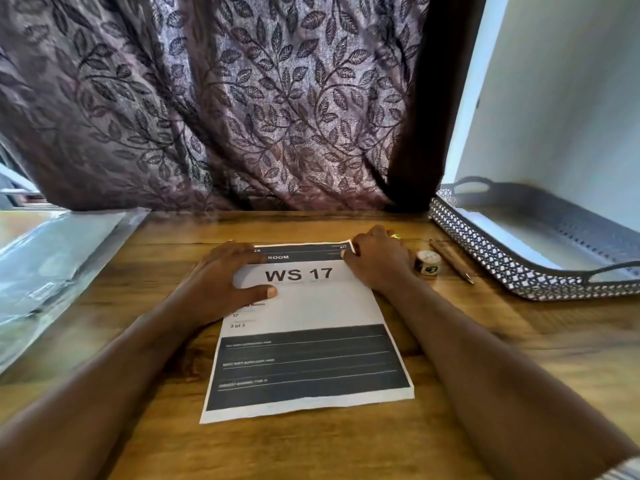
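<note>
Creases as the chief risk. Printed sheet (311,306) lying flat on the wooden table (485,341), near edge toward the body, far edge under both hands. Pinned at the far left by the left hand (225,275): fingers straight, thumb stretched across the white band below the "WS 17" heading, palm pressing down. Capped at the far right corner by the right hand (377,261), fingers bent over the edge. Impossible to tell whether pinching that corner or merely resting on it, with the thumb hidden.

Likely to buckle or tear near that corner if pulled against the pinned left side. Likely to skid and end up skewed if pushed with uneven pressure across what looks like a smooth tabletop.

Also worth minding: small tape roll (427,262) just beside the right hand and pen (452,261) just beyond it — both easy to knock toward the perforated tray (519,271) with a careless sweep of the wrist. Clear plastic sleeves (52,258) well apart on the left, out of harm's way.
</note>
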